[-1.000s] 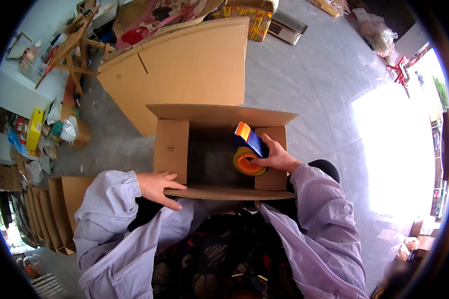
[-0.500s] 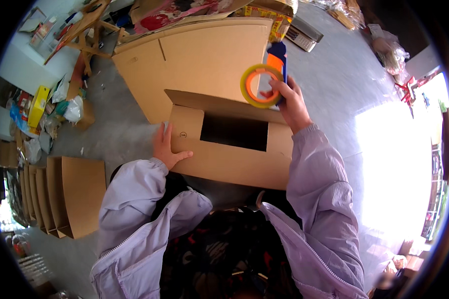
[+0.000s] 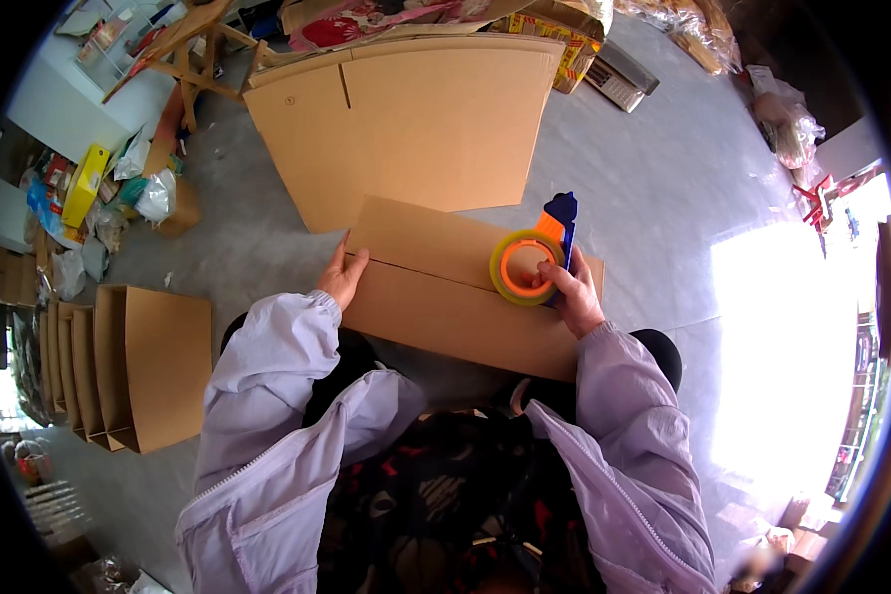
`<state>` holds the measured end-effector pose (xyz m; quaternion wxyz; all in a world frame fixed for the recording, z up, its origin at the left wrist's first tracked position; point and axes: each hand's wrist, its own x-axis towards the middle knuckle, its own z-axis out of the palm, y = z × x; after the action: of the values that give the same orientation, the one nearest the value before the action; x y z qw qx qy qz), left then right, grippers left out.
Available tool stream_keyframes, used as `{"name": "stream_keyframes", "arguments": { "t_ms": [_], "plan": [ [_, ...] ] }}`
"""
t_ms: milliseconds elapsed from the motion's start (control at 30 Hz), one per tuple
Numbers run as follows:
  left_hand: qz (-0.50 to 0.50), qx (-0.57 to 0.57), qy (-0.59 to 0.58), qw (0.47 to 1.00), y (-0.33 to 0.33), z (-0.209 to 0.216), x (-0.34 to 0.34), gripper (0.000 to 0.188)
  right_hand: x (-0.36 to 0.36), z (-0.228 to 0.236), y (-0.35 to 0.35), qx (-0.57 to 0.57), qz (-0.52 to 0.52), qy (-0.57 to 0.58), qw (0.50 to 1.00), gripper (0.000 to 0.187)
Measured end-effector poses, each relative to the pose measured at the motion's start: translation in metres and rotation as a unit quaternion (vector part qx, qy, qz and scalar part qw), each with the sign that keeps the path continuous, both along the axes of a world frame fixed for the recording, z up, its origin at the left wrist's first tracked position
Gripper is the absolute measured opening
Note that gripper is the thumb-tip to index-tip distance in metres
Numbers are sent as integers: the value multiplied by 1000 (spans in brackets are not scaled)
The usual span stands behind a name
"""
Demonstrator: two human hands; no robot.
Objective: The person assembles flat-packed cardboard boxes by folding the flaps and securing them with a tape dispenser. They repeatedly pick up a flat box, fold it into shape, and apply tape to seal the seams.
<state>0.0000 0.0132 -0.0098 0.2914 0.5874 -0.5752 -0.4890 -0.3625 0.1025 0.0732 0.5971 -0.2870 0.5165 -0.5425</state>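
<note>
The box (image 3: 445,307) sits between the left hand (image 3: 341,279) and right hand (image 3: 576,301), its flaps (image 3: 424,236) almost meeting. The left touches one end; its grip is hard to tell. The right curls round the tape (image 3: 508,265). Holding flaps flat should help them line up.

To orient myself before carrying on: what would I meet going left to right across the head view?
Upright cardboard boxes, left hand, yellow-and-orange tape roll, right hand, plastic-wrapped bundle.
</note>
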Motion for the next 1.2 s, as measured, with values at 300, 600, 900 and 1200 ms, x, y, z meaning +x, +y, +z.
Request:
{"name": "stream_keyframes", "arguments": {
  "t_ms": [300,600,900,1200],
  "plan": [
    [-101,3,-95,990,-11,11,2,72,-13,23,4,-105,63,259,958,60],
    [-105,-45,-71,991,-5,5,-8,64,-3,33,11,-146,242,493,823,63],
    [10,-264,-21,964,16,39,-50,54,15,40,-4,-151,291,529,783,60],
    [78,198,436,874,38,63,-122,30,32,52,-11,-161,313,564,747,63]
  ]
}}
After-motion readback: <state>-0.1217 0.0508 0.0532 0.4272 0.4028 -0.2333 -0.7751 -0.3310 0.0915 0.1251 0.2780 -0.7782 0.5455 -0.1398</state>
